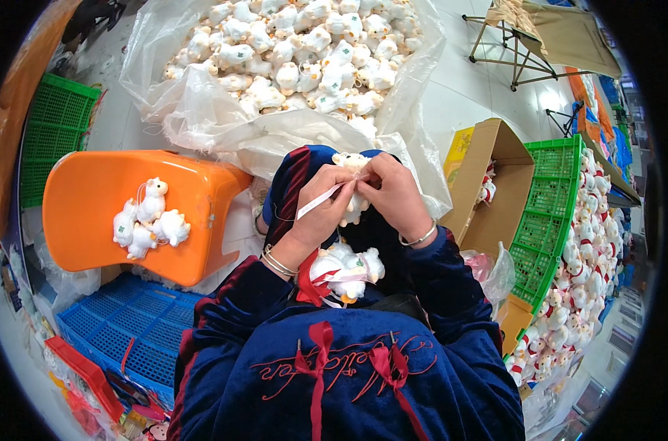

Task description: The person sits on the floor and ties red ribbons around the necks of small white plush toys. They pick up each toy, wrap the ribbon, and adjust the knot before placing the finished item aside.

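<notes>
Above my lap, a small white plush animal (355, 211) sits upright between my two hands. My left hand (321, 195) is closed in a pinch on a white ribbon (317, 202) at the toy's neck, and one end of it trails toward my left wrist. Close against it, my right hand (394, 192) pinches the ribbon at the neck too; the fingertips partly hide the spot. Lower on my lap lie more white plush toys (346, 266), with a pale ribbon across them and a red ribbon (312, 283) beside them.
An orange stool (84, 213) at the left carries several plush toys (152, 217). Ahead, a big clear plastic bag (202, 121) is heaped with them. Blue crate (121, 323) stands lower left; at right are a cardboard box (488, 162), a green crate (543, 213) and toys with red trim.
</notes>
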`<state>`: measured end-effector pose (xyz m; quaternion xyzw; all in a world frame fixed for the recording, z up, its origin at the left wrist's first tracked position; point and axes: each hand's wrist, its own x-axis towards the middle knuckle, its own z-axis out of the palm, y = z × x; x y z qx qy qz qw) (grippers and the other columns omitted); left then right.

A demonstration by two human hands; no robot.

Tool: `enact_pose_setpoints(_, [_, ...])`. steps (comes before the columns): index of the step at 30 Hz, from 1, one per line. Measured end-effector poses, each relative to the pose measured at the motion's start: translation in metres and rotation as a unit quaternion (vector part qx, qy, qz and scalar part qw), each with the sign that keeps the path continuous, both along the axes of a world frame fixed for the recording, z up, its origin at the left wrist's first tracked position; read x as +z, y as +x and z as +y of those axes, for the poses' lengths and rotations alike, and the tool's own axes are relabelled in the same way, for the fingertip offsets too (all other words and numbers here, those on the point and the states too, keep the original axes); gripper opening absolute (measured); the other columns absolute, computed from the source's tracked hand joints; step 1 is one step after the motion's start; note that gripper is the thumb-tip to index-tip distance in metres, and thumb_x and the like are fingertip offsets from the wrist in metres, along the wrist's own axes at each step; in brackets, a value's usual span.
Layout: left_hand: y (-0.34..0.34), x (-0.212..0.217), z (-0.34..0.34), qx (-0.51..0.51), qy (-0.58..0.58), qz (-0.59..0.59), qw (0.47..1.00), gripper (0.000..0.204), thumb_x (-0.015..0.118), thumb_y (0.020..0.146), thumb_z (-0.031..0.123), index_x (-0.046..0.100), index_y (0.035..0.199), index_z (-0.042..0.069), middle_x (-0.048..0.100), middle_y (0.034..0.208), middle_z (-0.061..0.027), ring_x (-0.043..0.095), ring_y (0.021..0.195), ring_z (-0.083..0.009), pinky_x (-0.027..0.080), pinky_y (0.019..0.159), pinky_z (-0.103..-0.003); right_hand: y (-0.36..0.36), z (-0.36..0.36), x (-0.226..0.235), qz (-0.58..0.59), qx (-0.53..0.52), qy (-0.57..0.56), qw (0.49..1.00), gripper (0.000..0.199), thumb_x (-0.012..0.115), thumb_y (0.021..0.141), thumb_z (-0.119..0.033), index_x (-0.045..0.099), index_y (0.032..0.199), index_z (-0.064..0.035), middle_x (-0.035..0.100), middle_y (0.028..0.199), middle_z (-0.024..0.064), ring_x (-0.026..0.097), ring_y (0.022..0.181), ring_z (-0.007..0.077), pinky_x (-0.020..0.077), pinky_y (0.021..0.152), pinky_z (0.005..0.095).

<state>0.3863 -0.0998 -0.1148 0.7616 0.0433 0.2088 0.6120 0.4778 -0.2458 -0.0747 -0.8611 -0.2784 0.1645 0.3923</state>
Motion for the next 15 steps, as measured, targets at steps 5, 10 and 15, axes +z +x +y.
enact_pose_setpoints(5, [-0.002, -0.007, 0.001, -0.009, 0.035, -0.056, 0.998, 0.015, 0.071, 0.089, -0.006, 0.064, 0.100, 0.002, 0.066, 0.099, -0.0133, 0.069, 0.088, -0.0254, 0.056, 0.075, -0.033, -0.010, 0.010, -0.017, -0.089, -0.035, 0.044, 0.994, 0.018, 0.073, 0.083, -0.005, 0.061, 0.096, -0.0045, 0.061, 0.090, 0.0139, 0.066, 0.078, 0.0335, 0.0536, 0.067, 0.0398])
enact_pose_setpoints(10, [-0.004, -0.004, 0.002, -0.022, 0.015, -0.055, 0.998, 0.013, 0.070, 0.089, -0.007, 0.064, 0.098, 0.001, 0.066, 0.099, -0.0119, 0.067, 0.088, -0.0235, 0.054, 0.077, -0.031, -0.010, 0.008, -0.020, -0.131, 0.045, 0.007, 0.990, 0.014, 0.073, 0.083, -0.007, 0.066, 0.095, -0.0043, 0.062, 0.090, 0.0133, 0.066, 0.080, 0.0345, 0.0535, 0.068, 0.0415])
enact_pose_setpoints(15, [-0.008, -0.004, 0.007, -0.029, 0.044, -0.044, 0.998, 0.017, 0.071, 0.088, -0.006, 0.064, 0.101, 0.002, 0.065, 0.101, -0.0133, 0.068, 0.090, -0.0275, 0.056, 0.077, -0.034, 0.005, -0.003, 0.013, 0.007, 0.114, 0.013, 0.993, 0.014, 0.069, 0.086, -0.005, 0.070, 0.099, -0.0008, 0.063, 0.090, 0.0163, 0.066, 0.080, 0.0347, 0.0538, 0.071, 0.0400])
